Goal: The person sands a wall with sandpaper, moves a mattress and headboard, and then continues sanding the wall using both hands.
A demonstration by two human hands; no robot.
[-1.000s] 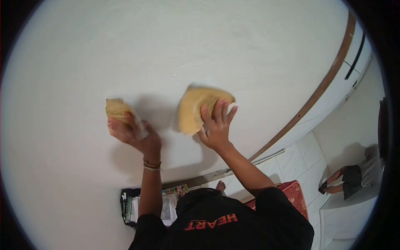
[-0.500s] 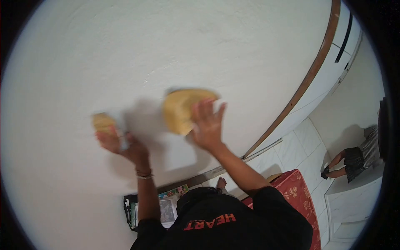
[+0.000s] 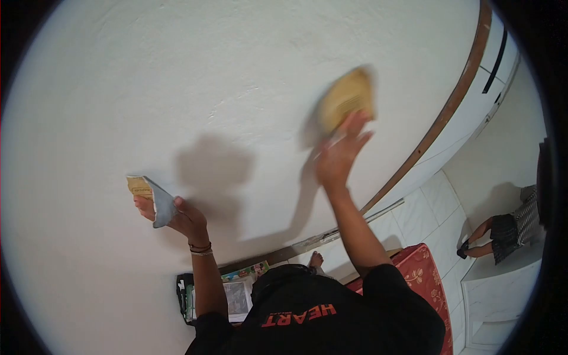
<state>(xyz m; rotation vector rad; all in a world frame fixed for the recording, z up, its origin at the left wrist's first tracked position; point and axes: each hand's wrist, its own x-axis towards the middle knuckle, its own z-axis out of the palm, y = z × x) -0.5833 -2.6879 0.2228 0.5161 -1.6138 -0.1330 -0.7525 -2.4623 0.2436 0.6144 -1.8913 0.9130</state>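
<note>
Against the white wall [image 3: 266,71], my left hand [image 3: 183,218] holds a folded piece of sandpaper-like sheet [image 3: 163,204], tan on one face and grey on the other, between thumb and fingers. Higher and to the right, my right hand [image 3: 340,157] has its fingers on a larger tan sheet [image 3: 349,100] at the wall. That sheet and the fingertips are blurred by motion. Both hands cast shadows on the wall.
A brown wooden strip [image 3: 447,118] curves down the right. Below are a red patterned cushion or mattress [image 3: 423,272], a box of papers [image 3: 238,299] and white floor tiles [image 3: 414,210]. Another person [image 3: 506,234] is at the far right, near a pale cabinet [image 3: 503,290].
My right hand has moved up and to the right with the tan sheet. My left hand has shifted slightly down, and the grey face of its folded sheet now shows.
</note>
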